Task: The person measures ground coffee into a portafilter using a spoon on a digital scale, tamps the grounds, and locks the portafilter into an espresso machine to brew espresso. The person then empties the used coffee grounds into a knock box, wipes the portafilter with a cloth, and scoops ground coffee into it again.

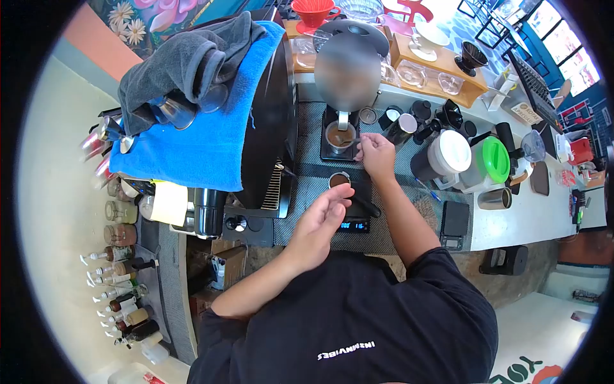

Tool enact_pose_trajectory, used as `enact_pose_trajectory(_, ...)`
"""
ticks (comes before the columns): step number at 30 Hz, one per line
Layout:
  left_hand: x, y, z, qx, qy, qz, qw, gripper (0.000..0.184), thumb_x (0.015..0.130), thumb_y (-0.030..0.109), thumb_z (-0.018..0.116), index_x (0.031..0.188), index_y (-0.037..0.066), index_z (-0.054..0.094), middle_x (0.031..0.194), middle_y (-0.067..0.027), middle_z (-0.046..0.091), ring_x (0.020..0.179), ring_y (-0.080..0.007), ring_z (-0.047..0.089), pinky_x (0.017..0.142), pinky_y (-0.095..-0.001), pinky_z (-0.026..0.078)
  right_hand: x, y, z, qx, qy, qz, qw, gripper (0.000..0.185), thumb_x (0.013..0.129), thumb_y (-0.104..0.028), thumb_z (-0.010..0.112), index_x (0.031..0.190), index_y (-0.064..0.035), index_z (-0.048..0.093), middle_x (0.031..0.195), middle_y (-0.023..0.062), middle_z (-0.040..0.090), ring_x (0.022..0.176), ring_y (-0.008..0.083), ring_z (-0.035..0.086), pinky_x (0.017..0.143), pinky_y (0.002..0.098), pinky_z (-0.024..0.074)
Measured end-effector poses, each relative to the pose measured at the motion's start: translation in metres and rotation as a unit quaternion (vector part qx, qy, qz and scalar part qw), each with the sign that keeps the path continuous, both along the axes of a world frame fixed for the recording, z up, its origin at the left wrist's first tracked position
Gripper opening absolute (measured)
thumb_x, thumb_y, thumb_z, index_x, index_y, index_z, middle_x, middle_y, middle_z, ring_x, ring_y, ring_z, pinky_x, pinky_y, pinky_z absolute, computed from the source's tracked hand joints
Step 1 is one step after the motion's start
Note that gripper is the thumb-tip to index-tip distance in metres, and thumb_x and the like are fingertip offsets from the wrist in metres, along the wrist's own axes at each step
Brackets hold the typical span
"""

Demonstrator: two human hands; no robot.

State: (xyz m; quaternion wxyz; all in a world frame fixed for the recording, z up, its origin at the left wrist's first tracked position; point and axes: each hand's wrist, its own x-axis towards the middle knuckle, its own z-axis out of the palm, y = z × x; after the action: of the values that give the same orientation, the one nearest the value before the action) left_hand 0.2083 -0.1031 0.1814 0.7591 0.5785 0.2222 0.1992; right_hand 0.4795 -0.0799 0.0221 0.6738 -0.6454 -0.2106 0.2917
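Observation:
My right hand (376,155) pinches the handle of a small spoon (349,141). Its far end dips into a cup of brown coffee grounds (340,136), which sits under the spout of the coffee grinder (343,121). My left hand (320,225) is open, palm turned sideways and fingers stretched out. Just beyond its fingertips lies a portafilter (365,203) with brown grounds in its basket, resting on a black scale (355,226) with lit digits. My left hand partly covers the portafilter and scale.
An espresso machine (268,128) draped with a blue towel (185,153) stands on the left. On the right are a white-lidded container (453,152), a green-lidded jug (495,160), a metal cup (495,199) and a second scale (455,221). A wooden shelf (441,67) holds drippers.

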Motion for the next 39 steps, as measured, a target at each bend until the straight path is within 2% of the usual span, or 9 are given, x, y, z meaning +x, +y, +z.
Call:
enact_pose_trajectory(3, 0.016, 0.009, -0.069, -0.003, 0.083, 0.036, 0.996, 0.056, 0.123, 0.034, 0.048, 0.165, -0.003, 0.046, 0.162, -0.016, 0.058, 0.146, -0.0238, 0.057, 0.125, -0.0376, 0.04, 0.002, -0.002, 0.004, -0.006, 0.012, -0.004, 1.0, 0.025, 0.111, -0.013, 0.068, 0.121, 0.0089, 0.072, 0.089, 0.0119, 0.077, 0.062, 0.0136, 0.069, 0.056, 0.0306, 0.0608)
enact_pose_trajectory(8, 0.035, 0.03, -0.14, 0.013, 0.103, 0.157, 0.982, 0.062, 0.123, 0.039, 0.045, 0.166, -0.005, 0.043, 0.166, -0.0212, 0.054, 0.156, -0.0275, 0.049, 0.13, -0.039, 0.037, 0.002, -0.006, 0.007, 0.001, 0.028, -0.003, 1.0, 0.025, 0.11, -0.012, 0.068, 0.122, 0.0091, 0.072, 0.09, 0.0115, 0.075, 0.063, 0.0136, 0.069, 0.057, 0.0314, 0.0613)
enact_pose_trajectory(9, 0.039, 0.035, -0.142, 0.025, 0.101, 0.176, 0.979, 0.062, 0.123, 0.04, 0.044, 0.167, -0.005, 0.043, 0.167, -0.0221, 0.052, 0.158, -0.0284, 0.048, 0.131, -0.0392, 0.036, 0.002, -0.008, 0.01, 0.007, 0.034, -0.008, 0.999, 0.024, 0.11, -0.012, 0.068, 0.122, 0.009, 0.072, 0.09, 0.0113, 0.075, 0.064, 0.0137, 0.069, 0.058, 0.0315, 0.0613)
enact_pose_trajectory(10, 0.044, 0.036, -0.144, -0.021, 0.077, 0.186, 0.979, 0.069, 0.124, 0.047, 0.036, 0.169, -0.005, 0.039, 0.174, -0.0227, 0.045, 0.164, -0.0305, 0.039, 0.137, -0.0411, 0.026, 0.001, -0.009, 0.012, 0.013, 0.041, -0.013, 0.999, 0.024, 0.11, -0.012, 0.068, 0.122, 0.0089, 0.072, 0.089, 0.0111, 0.075, 0.064, 0.0138, 0.069, 0.058, 0.0317, 0.0614)
enact_pose_trajectory(15, 0.054, 0.051, -0.17, -0.063, 0.036, 0.211, 0.975, 0.079, 0.123, 0.056, 0.03, 0.171, -0.007, 0.033, 0.179, -0.0248, 0.036, 0.169, -0.0321, 0.03, 0.14, -0.0436, 0.018, 0.0, -0.026, 0.03, 0.02, 0.045, -0.015, 0.999, 0.024, 0.111, -0.011, 0.067, 0.122, 0.0089, 0.072, 0.091, 0.0109, 0.074, 0.066, 0.0136, 0.068, 0.061, 0.0314, 0.0617)
enact_pose_trajectory(18, 0.056, 0.055, -0.17, -0.068, 0.023, 0.216, 0.974, 0.082, 0.122, 0.058, 0.028, 0.172, -0.007, 0.031, 0.179, -0.0255, 0.035, 0.169, -0.0322, 0.03, 0.14, -0.0441, 0.017, -0.008, -0.047, 0.044, 0.033, 0.05, -0.006, 0.998, 0.024, 0.111, -0.011, 0.065, 0.124, 0.0087, 0.072, 0.093, 0.0104, 0.074, 0.068, 0.0126, 0.068, 0.064, 0.0315, 0.0626)
enact_pose_trajectory(30, 0.069, 0.045, -0.177, -0.08, 0.037, 0.207, 0.974, 0.084, 0.122, 0.06, 0.023, 0.173, -0.007, 0.029, 0.182, -0.0238, 0.032, 0.171, -0.0308, 0.027, 0.14, -0.0431, 0.015, -0.035, -0.101, -0.02, -0.023, 0.084, 0.019, 0.996, 0.024, 0.112, -0.014, 0.067, 0.121, 0.0075, 0.074, 0.087, 0.0079, 0.074, 0.063, 0.0123, 0.067, 0.059, 0.03, 0.059)
enact_pose_trajectory(37, 0.073, 0.046, -0.199, -0.112, 0.031, 0.217, 0.969, 0.085, 0.122, 0.061, 0.025, 0.171, -0.008, 0.033, 0.18, -0.023, 0.035, 0.17, -0.0295, 0.03, 0.14, -0.042, 0.017, -0.046, -0.111, -0.03, -0.118, -0.059, 0.043, 0.99, 0.02, 0.111, -0.012, 0.068, 0.119, 0.003, 0.078, 0.082, 0.0054, 0.076, 0.063, 0.0106, 0.071, 0.058, 0.0285, 0.057)
enact_pose_trajectory(39, 0.072, 0.047, -0.204, -0.115, 0.032, 0.22, 0.968, 0.086, 0.121, 0.061, 0.026, 0.171, -0.008, 0.034, 0.18, -0.0229, 0.036, 0.169, -0.0296, 0.03, 0.14, -0.042, 0.018, -0.047, -0.113, -0.025, -0.112, -0.098, 0.052, 0.987, 0.018, 0.11, -0.011, 0.069, 0.118, 0.0024, 0.078, 0.081, 0.0061, 0.076, 0.064, 0.0114, 0.072, 0.059, 0.0292, 0.0578)
